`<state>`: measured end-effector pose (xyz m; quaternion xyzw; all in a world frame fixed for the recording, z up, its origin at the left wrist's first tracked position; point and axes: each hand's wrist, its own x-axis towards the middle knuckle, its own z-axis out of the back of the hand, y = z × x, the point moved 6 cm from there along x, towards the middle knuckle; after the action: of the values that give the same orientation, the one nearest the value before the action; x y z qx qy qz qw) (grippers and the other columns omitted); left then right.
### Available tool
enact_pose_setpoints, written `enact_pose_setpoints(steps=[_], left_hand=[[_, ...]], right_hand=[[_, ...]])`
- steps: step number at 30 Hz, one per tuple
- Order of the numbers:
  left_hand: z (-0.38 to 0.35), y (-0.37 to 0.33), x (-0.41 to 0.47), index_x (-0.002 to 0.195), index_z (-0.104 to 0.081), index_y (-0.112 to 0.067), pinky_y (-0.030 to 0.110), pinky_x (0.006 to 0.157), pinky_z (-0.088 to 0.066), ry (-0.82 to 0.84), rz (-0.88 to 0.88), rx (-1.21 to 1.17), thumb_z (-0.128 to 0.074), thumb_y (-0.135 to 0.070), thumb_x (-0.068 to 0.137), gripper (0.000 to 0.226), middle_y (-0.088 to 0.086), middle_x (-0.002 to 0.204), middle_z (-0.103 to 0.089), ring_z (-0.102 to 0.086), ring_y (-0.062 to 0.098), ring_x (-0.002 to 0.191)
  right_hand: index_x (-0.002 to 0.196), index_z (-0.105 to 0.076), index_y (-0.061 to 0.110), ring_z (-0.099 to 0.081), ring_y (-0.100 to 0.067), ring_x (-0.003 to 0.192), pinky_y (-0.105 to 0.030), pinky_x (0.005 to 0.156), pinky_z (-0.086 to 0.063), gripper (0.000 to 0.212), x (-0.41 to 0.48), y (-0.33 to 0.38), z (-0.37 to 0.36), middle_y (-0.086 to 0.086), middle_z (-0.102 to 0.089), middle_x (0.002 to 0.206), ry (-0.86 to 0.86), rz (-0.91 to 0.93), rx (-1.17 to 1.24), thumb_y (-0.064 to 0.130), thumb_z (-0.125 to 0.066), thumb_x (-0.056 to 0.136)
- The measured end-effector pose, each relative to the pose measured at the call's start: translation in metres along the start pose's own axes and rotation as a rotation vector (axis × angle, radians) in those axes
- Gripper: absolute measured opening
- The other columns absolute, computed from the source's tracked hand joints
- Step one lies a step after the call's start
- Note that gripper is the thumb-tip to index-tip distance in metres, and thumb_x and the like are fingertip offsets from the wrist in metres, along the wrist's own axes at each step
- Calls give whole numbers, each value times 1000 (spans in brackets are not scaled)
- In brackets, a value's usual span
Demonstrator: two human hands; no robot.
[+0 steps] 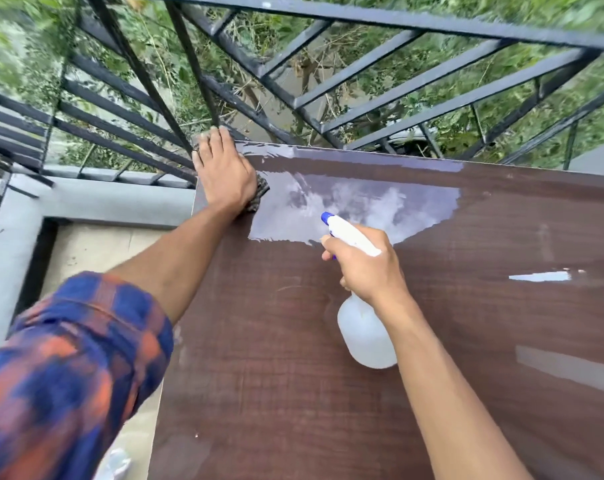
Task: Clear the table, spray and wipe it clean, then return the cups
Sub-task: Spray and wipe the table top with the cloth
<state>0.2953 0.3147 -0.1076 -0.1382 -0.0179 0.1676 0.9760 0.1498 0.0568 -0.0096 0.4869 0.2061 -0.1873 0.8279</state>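
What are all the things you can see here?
table: one, dark brown, fills the lower right of the view
wet patch: one, shiny grey, on the table's far left part
cloth: one, dark patterned, under the left hand
spray bottle: one, white with a blue nozzle, held above the table
railing: one, black metal, beyond the table
ledge: one, grey, left of the table
plants: many, green, beyond the railing
sleeve: one, blue and orange checked, lower left of the view
left hand: one, flat, pressing the cloth
right hand: one, gripping the spray bottle

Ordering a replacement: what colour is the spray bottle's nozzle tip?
The nozzle tip is blue; head view.
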Motion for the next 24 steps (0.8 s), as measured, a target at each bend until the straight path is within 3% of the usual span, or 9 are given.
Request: enact_pose_setpoints(steps=[3,6,9,13,17,20,22,24], left_hand=[[-9,-36,-13,156,-25,-6,53,123,-13,43,-113,-1,-35,-26,97,63,15,162,-27,-20,33,151],[-28,-99,-34,157,-23,-8,51,123,-12,137,-320,-9,-37,-27,97,64,13,163,-26,-19,30,151],[-45,-159,-61,159,-18,-11,49,123,-10,230,-521,21,-37,-28,97,67,10,165,-24,-16,29,152],[-59,-206,-112,161,-10,-14,46,122,-3,343,-711,53,-2,-45,82,85,4,168,-13,-9,26,155],[-53,-198,-147,161,-12,-14,46,124,-3,325,-703,1,-20,-51,81,88,8,168,-13,-6,28,155],[-50,-181,-165,159,-22,-12,54,123,-10,280,-620,-131,-43,-42,88,80,15,166,-17,-9,33,154],[-46,-164,-174,160,-19,-16,54,124,-6,256,-523,-160,-50,-35,88,80,16,167,-11,-4,32,155],[-41,-146,-181,160,-17,-19,53,123,-4,256,-451,-153,-44,-37,85,81,18,167,-9,-3,34,155]], right_hand=[[83,-71,12,-48,-20,54,-43,66,-52,35,-3,2,6,-3,-64,64,-10,-22,46,46,-64,76],[78,-73,13,-52,-21,55,-46,71,-57,29,-7,4,17,8,-63,58,-45,-20,35,41,-68,83],[70,-72,19,-54,-19,52,-36,67,-50,24,-9,3,33,13,-68,63,-91,-31,63,31,-70,91],[76,-71,21,-49,-17,43,-23,49,-45,18,-15,-3,57,2,-75,76,-179,-56,182,24,-71,93],[85,-74,5,-44,-15,38,-16,38,-38,15,-25,-11,73,-1,-69,69,-245,-85,237,16,-70,93],[82,-71,-5,-45,-25,50,-17,38,-39,22,-32,-19,78,-14,-65,74,-270,-110,256,14,-69,91],[74,-69,0,-45,-23,50,-18,39,-41,24,-40,-22,78,-23,-68,82,-272,-118,260,16,-69,91],[72,-69,6,-43,-18,43,-19,40,-41,24,-48,-24,75,-19,-72,84,-260,-122,267,18,-70,93]])
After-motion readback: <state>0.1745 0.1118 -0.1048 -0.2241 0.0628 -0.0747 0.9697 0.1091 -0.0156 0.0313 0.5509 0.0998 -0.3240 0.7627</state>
